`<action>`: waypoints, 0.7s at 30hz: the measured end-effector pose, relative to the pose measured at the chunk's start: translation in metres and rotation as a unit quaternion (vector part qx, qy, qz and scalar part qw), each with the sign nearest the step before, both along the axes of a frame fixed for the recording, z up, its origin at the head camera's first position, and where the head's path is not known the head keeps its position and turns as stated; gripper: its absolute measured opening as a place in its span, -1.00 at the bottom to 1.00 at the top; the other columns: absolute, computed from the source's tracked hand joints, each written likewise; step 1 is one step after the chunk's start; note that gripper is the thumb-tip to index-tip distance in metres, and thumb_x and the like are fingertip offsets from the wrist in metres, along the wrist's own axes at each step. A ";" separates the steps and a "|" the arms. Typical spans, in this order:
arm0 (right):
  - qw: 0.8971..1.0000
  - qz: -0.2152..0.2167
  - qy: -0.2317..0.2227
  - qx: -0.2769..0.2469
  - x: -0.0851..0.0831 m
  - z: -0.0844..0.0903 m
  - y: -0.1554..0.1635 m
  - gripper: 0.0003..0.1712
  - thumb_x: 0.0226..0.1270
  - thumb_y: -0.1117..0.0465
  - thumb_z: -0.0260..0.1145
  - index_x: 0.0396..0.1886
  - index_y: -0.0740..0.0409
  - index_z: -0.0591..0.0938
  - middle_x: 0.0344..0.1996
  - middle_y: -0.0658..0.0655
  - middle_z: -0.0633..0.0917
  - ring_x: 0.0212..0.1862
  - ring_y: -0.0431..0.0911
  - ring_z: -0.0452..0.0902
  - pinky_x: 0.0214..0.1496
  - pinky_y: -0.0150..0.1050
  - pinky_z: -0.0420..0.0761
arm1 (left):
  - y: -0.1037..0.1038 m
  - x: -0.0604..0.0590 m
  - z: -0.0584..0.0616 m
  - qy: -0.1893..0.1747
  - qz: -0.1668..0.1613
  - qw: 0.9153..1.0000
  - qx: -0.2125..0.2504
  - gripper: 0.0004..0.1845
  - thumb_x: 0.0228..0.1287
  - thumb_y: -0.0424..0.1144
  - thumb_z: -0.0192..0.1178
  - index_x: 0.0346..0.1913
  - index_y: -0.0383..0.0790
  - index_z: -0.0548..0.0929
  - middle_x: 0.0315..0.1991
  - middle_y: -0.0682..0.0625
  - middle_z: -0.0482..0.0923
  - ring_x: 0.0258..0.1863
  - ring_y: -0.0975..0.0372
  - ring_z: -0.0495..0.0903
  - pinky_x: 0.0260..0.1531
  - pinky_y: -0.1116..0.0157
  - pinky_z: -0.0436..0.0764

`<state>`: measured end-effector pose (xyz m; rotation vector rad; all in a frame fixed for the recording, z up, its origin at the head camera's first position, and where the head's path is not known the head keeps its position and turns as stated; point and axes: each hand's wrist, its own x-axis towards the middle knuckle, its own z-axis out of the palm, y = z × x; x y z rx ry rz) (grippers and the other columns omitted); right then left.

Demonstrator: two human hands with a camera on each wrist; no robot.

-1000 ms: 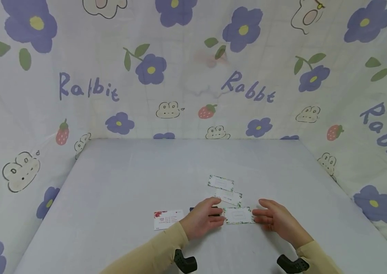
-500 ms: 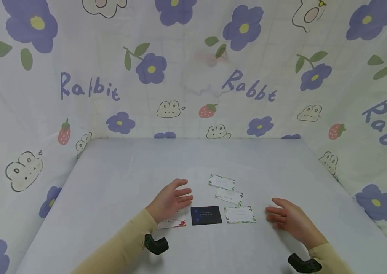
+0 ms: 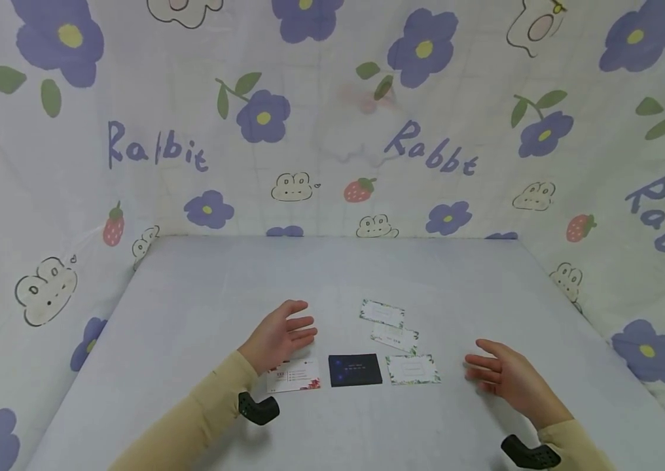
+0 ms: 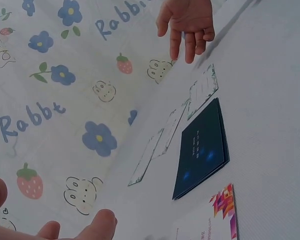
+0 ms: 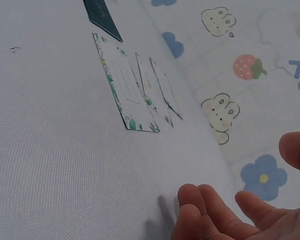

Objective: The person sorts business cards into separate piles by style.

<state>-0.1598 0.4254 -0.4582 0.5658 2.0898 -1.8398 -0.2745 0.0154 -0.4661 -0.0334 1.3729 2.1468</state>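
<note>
My left hand (image 3: 278, 337) hovers with loose, extended fingers just behind a white business card with a red pattern (image 3: 294, 376), covering part of its upper left corner. A dark blue business card (image 3: 355, 370) lies to the right; in the left wrist view its edge looks thick, like several stacked cards. Beside it lies a white business card with a green leaf border (image 3: 413, 369). My right hand (image 3: 512, 379) is off to the right of that card, fingers relaxed, holding nothing. Neither hand touches a card.
Two more leaf-bordered cards, one farther back (image 3: 382, 313) and one nearer (image 3: 395, 338), lie behind the row at a slant. The white table (image 3: 220, 281) meets a printed cloth backdrop (image 3: 321, 131) at its back and sides.
My left hand has moved left from over the dark card, uncovering it. The leftmost card's red pattern now shows at lower right instead of upper left. My right hand has drawn slightly right.
</note>
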 end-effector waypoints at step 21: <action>0.998 0.025 0.011 0.048 -0.046 0.006 -0.022 -0.07 0.63 -0.21 -0.09 0.65 0.28 -0.13 0.50 0.50 0.28 0.03 -0.19 0.64 0.04 -0.31 0.55 | 0.043 -0.042 -0.007 -0.015 -0.003 0.998 -0.065 -0.30 0.53 -0.04 -0.04 0.58 -0.32 0.15 0.55 -0.45 0.08 0.55 -0.25 0.16 0.55 -0.06 0.24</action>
